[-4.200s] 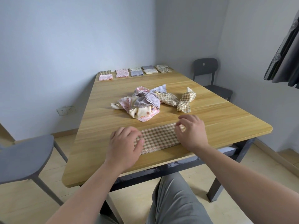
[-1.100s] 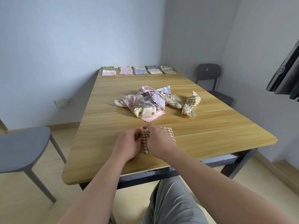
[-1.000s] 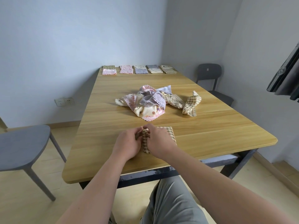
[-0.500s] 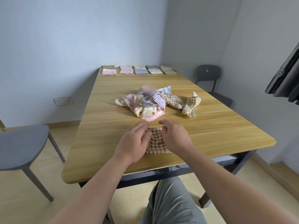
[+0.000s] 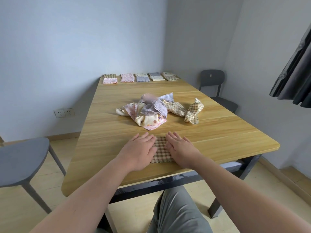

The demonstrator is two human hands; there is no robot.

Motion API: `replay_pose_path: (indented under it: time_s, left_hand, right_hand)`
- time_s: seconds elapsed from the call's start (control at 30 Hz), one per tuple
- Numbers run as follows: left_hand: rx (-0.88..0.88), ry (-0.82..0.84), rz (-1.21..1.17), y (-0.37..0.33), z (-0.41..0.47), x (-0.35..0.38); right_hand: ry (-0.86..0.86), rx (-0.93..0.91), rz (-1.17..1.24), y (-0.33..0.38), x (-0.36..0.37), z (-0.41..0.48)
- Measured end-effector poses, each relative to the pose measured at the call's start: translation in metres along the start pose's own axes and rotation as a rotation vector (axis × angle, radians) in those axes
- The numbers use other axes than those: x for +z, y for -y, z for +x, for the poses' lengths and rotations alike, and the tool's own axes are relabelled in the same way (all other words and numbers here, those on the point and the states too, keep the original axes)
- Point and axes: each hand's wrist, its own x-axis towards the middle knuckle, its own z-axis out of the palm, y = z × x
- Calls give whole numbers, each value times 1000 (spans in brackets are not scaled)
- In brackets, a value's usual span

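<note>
Checked cloth (image 5: 160, 149), brown and cream and folded into a small rectangle, lies at the middle of the table (image 5: 218, 135), near its front edge. The left hand (image 5: 140, 151) rests flat on the cloth's left side and the right hand (image 5: 180, 148) on its right side. Their palms are down and their fingers straight and close together. Neither hand grasps anything; both press the fold onto the wood, and a strip of check shows between them.

At the table's centre sits a heap of unfolded cloths (image 5: 151, 111) in pink, lilac and spotted cream, with a crumpled gingham piece (image 5: 193, 111) just to its right. A row of folded cloths (image 5: 141, 77) lines the table's far edge. A grey chair (image 5: 20, 160) stands off the table's left side and a dark chair (image 5: 212, 79) beyond its far right corner. Wall sockets (image 5: 64, 112) sit low on the wall to the table's left, and a dark curtain (image 5: 296, 78) hangs to its right.

The fold may well spring open once the palms lift, since soft layered fabric holds a crease weakly. Palms sliding outward instead of rising straight could drag the upper layers askew, so the edges no longer match. A pull toward the body could carry the cloth off the table's front edge.

No brand, label or writing can be read anywhere.
</note>
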Motion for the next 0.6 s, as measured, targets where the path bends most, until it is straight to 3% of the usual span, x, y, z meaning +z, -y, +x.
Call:
replay_pose_path:
  time_s: [0.07, 0.23, 0.43, 0.53, 0.6]
  left_hand:
    - [-9, -11, -36, -8, 7, -1]
    - [-7, 199, 16, -8, 16, 14]
    - [-32, 162, -36, -3, 17, 7]
    - [-86, 153, -136, -5, 18, 6]
    - [-137, 57, -249, -8, 20, 2]
  right_hand:
    - [-10, -1, -13, 0, 2, -4]
    - [77, 6, -46, -4, 8, -4]
    - [98, 31, -26, -6, 4, -8]
    - [-56, 104, 40, -6, 3, -8]
    - [-222, 201, 15, -4, 1, -9]
